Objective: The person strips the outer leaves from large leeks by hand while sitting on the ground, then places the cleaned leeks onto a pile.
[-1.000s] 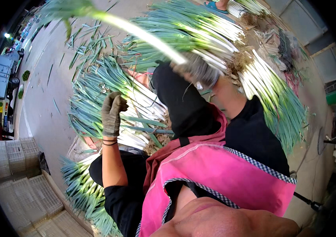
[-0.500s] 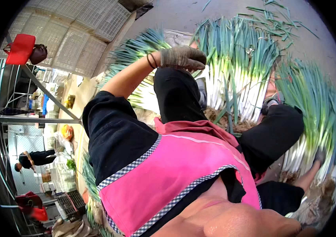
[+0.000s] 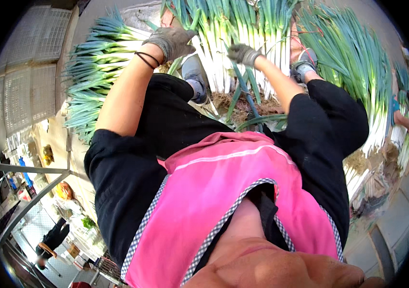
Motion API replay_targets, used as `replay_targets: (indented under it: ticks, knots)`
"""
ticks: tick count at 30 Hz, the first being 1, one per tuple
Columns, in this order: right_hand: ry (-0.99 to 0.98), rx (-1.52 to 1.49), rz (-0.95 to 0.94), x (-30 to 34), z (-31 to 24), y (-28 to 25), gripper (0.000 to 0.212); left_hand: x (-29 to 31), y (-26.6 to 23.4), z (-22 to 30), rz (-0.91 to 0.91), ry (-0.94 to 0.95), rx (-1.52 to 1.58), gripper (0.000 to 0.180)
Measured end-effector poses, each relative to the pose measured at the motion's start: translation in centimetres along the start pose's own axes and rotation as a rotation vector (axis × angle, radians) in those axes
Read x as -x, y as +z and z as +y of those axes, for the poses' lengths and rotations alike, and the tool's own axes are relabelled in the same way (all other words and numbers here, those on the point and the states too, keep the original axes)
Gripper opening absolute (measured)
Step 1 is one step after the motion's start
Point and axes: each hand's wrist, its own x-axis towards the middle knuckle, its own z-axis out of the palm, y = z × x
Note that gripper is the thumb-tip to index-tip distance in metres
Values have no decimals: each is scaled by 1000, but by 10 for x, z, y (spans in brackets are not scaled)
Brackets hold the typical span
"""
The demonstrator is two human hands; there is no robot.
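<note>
In front of me lies a wide bundle of long green onions (image 3: 219, 57), white stalks and rooty ends towards me, green tops away. My left hand (image 3: 171, 42), in a grey work glove, is at the bundle's left edge with its fingers stretched to the right. Over the white stalks, my right hand (image 3: 244, 55), gloved alike, has its fingers curled in. What they hold, if anything, is hidden. A loose green leaf (image 3: 244, 86) runs from below that hand towards the roots (image 3: 235, 106).
More green onions lie in a pile (image 3: 96, 72) at left and a large bundle (image 3: 353, 77) at right. My shoes (image 3: 195, 79) flank the middle bundle. Stacked plastic crates (image 3: 31, 91) stand at far left. Another person's arm (image 3: 407, 125) shows at the right edge.
My left hand has moved from over the bundle to its left edge. My right hand has come into sight on the stalks. The view has shifted.
</note>
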Motion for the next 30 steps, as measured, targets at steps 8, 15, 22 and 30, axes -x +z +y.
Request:
replay_targets:
  ticks: [8, 15, 22, 30]
  knots:
    - [316, 336, 131, -74, 50, 146, 54, 22, 30, -55, -164, 17, 424, 44]
    - [366, -130, 437, -72, 60, 108, 35, 11, 19, -58, -45, 56, 458, 43]
    - [-73, -1207, 121, 45, -68, 31, 29, -17, 34, -38, 5, 1, 586, 52]
    - [-294, -830, -35, 120, -92, 51, 47, -39, -9, 17, 426, -183, 2450, 25]
